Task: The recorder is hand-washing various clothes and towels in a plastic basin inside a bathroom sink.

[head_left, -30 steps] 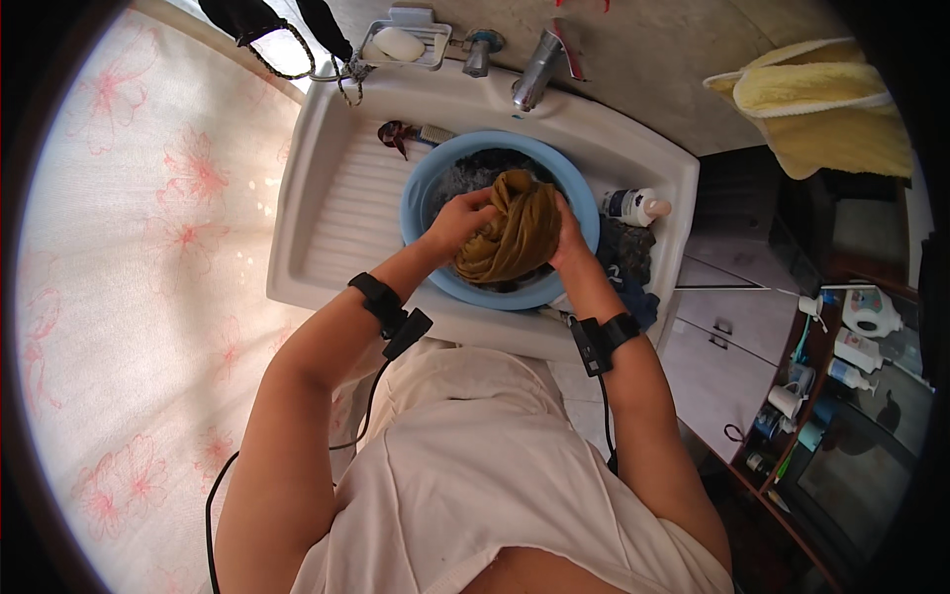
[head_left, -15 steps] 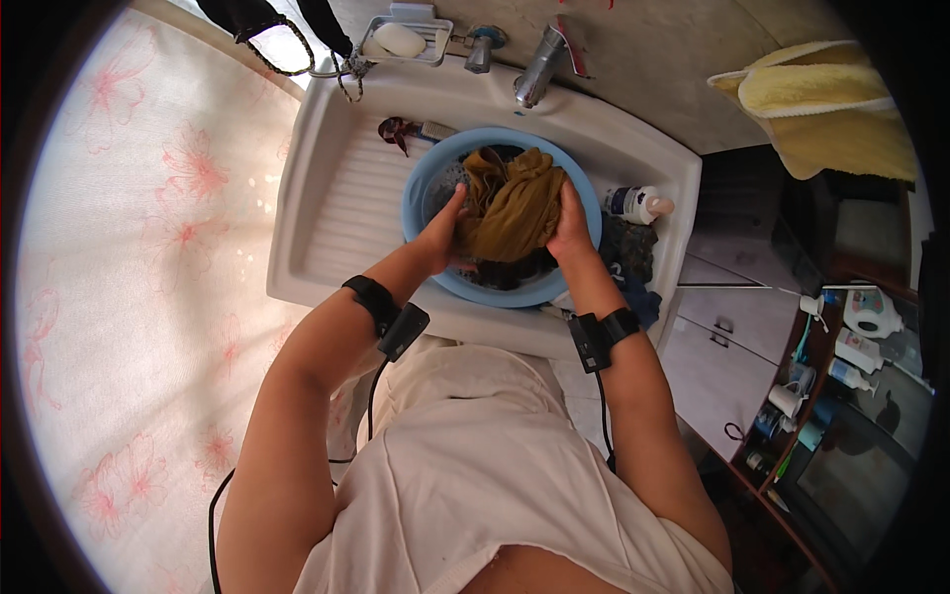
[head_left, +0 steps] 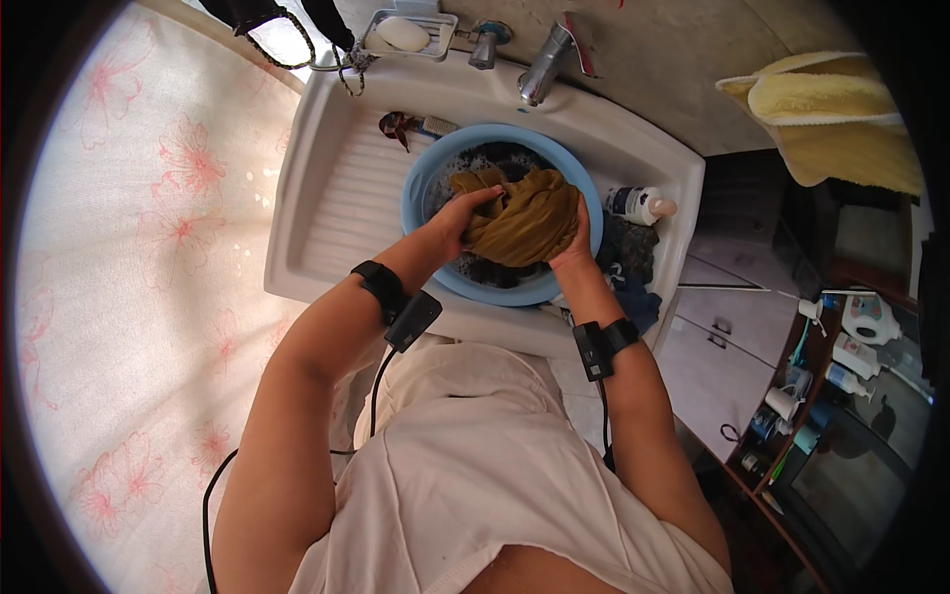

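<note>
Bunched between both hands is a wet olive-brown cloth [head_left: 524,220], held over the round light blue basin [head_left: 414,188]. My left hand [head_left: 465,216] grips its left side, with the thumb lying across the top. My right hand [head_left: 575,238] closes around the right side, its fingers mostly hidden behind the cloth. Below, dark fabric [head_left: 500,156] lies in sudsy water inside the basin. What kind of garment the brown cloth is, I cannot tell.
The basin stands in a white sink [head_left: 332,198] with a ribbed left slope. A brush [head_left: 435,126] lies behind it; a white bottle [head_left: 638,205] and dark wet clothes [head_left: 633,259] sit at right. A faucet [head_left: 544,69], soap dish [head_left: 411,38] and yellow towel [head_left: 826,114] are beyond.
My left hand has moved up and right, its thumb now over the cloth. The cloth is bunched more tightly and shifted slightly right, showing more dark fabric behind it.
</note>
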{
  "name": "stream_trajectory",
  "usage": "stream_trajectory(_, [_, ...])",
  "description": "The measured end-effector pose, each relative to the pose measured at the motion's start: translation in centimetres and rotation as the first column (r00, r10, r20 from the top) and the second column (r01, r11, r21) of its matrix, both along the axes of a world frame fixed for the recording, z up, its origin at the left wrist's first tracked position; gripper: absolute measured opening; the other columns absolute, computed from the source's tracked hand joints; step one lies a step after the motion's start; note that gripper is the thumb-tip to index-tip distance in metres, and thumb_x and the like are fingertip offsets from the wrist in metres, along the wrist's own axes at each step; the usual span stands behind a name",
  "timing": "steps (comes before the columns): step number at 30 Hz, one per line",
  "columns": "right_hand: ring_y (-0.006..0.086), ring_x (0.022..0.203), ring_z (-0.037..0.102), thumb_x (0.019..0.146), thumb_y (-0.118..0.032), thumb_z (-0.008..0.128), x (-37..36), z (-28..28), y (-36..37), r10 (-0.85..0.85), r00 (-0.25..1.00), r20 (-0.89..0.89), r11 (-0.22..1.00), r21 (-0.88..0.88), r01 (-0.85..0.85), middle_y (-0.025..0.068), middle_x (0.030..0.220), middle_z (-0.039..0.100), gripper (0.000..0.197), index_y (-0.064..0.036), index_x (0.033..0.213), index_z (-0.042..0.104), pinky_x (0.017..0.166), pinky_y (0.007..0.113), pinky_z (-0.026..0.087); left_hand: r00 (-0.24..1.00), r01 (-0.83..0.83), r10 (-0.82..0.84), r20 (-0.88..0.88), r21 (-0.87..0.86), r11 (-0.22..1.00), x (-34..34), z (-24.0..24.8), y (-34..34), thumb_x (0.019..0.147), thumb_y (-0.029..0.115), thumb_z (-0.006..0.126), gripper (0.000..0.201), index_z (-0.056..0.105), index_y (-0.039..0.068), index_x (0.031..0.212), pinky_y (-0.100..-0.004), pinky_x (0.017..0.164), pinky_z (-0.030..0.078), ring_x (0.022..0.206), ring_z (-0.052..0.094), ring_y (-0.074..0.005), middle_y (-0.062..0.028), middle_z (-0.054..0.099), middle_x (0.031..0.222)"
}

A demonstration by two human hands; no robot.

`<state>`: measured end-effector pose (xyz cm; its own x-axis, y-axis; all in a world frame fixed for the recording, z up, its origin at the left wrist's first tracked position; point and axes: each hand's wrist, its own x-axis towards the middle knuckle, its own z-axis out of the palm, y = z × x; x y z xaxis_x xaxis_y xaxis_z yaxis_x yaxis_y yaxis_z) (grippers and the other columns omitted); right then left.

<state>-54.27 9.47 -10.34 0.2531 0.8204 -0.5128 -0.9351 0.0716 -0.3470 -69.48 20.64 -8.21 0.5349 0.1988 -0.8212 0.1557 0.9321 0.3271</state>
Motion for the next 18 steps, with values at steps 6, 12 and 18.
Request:
stream_trajectory(6, [0.0286,0.104,0.059,0.095,-0.046,0.036,-0.1,-1.2,-0.1,-0.001,0.998,-0.062,0.999,-0.04,-0.001,0.013,0.113,0.061,0.05,-0.0056,0.116,0.057,0.091,0.042,0.048,1.0,-0.008,0.002,0.016,0.375,0.927,0.3,0.2,-0.8,0.08,0.031,0.067,0.045,0.057,0.006,0.116,-0.0362,0.086,0.049,0.096,0.063,-0.0216,-0.0093,0.063,0.107])
stream_trajectory(12, [0.0282,0.103,0.06,0.095,-0.046,0.039,-0.4,-2.3,-0.3,-0.005,1.0,-0.017,0.969,-0.246,0.0,0.013,0.113,0.061,0.05,-0.0047,0.116,0.056,0.09,0.041,0.048,0.846,0.533,-0.172,-0.505,0.789,0.306,0.9,3.2,-0.6,0.077,0.037,0.064,0.039,0.065,0.007,0.102,-0.0392,0.078,0.05,0.084,0.064,-0.0323,-0.017,0.067,0.087])
stream_trajectory(18, [0.0268,0.099,0.061,0.093,-0.037,0.046,-0.7,-2.3,0.6,0.106,0.994,0.008,0.937,-0.335,-0.097,0.0114,0.107,0.062,0.041,-0.0034,0.113,0.056,0.087,0.04,0.05,0.738,0.637,-0.245,-0.629,0.769,-0.054,0.6,5.6,0.0,0.075,0.037,0.063,0.037,0.066,0.007,0.096,-0.0444,0.075,0.049,0.081,0.062,-0.0378,-0.0206,0.065,0.08])
